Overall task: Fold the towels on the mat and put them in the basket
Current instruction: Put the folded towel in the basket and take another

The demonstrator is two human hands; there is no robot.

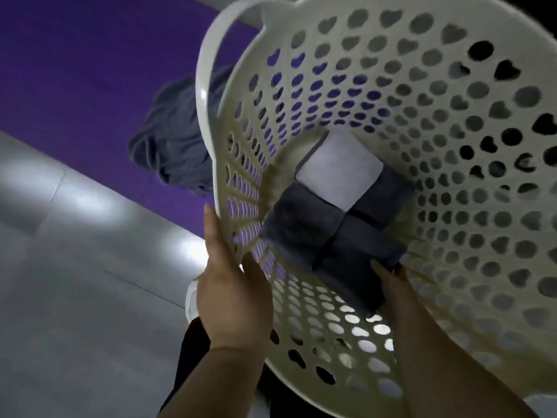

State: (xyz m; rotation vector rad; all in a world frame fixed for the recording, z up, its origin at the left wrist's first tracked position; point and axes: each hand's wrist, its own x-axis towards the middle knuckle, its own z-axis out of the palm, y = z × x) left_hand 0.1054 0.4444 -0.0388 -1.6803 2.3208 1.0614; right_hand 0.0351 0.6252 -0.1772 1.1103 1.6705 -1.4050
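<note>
Head view, basket (422, 116) tipped, mouth toward the camera, rim gripped at lower centre by left hand (232, 297), folded towels (316, 224) packed at its bottom, right hand (391, 282) against them, grip unclear, crumpled towel (171, 146) on mat (90, 70), centre left.

A: Floor?
B: Grey floor tiles (75, 297), glossy, filling the near left. Thin seam (135, 285) runs diagonally across them.
A: Light?
B: Dim overall. Blurry white glare patches (90, 203) on the tiles, left and middle.
</note>
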